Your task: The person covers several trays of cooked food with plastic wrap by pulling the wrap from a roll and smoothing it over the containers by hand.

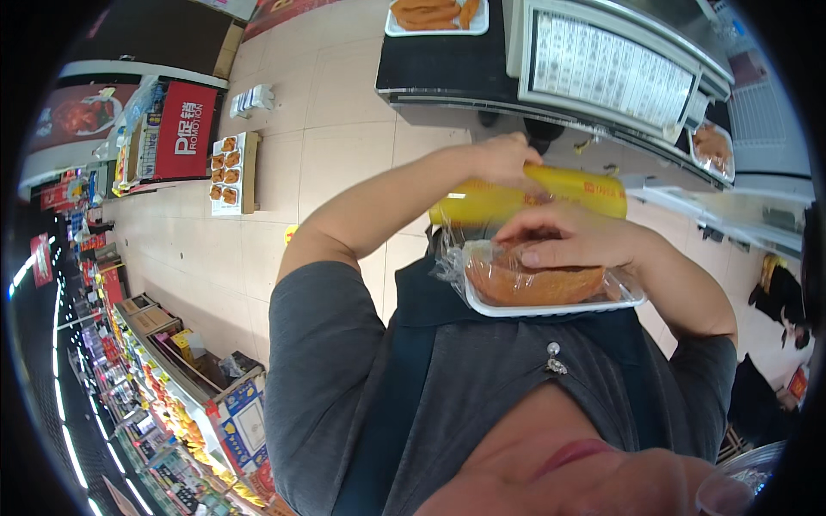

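Observation:
My right hand [574, 235] grips a white foam tray [555, 309] from above, its thumb and fingers on the wrapped food. In the tray lies a large orange-brown piece of cooked food [535, 287] under clear film. Loose, crumpled film [448, 267] gathers at the tray's left end. Just beyond it, a thick yellow roll of cling film [584, 193] lies crosswise and bears red writing. My left hand [506, 161] holds the roll's far side, with fingers over its top. The tray is close against my dark apron [419, 297].
Ahead stands a black counter [445, 71] with a tray of orange-brown food [439, 16] and a keypad panel [610, 71], apparently a scale's. Another food tray [713, 151] sits at right. To the left are a display of packed trays [226, 171], a red promotion box [187, 129] and fruit shelves [174, 413].

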Motion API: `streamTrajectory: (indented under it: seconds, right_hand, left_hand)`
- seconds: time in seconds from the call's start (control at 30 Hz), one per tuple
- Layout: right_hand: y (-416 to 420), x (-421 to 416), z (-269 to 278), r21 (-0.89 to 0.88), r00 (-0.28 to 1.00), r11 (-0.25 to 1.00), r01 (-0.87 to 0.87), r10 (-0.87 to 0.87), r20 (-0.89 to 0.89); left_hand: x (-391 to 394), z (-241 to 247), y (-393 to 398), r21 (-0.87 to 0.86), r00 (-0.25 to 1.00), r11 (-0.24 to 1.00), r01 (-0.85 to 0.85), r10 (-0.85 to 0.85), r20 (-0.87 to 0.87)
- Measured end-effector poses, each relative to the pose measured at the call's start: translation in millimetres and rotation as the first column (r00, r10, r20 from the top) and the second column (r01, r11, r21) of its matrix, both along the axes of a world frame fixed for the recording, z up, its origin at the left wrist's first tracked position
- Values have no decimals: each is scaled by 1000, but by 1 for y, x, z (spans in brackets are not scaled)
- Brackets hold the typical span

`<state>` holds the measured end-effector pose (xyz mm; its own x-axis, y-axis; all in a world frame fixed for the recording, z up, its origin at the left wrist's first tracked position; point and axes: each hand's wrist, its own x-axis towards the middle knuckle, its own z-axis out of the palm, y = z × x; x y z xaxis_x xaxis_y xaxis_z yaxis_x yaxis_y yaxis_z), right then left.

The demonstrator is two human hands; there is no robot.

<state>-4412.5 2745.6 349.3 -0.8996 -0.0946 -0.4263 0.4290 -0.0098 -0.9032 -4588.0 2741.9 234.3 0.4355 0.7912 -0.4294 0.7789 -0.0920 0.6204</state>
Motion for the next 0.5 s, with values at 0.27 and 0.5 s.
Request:
streamTrajectory:
  seconds: [0.27,0.5]
  right_hand:
    - [-30,-27,31,84,1000,996,14,-12,-16]
    - [-35,-59,3,-210,998,977,42,-33,45]
  left_hand:
    - [-25,28,-15,-227,984,961,156,-172,-53]
    - [-58,-14,-41,-462,946,886,38,117,302]
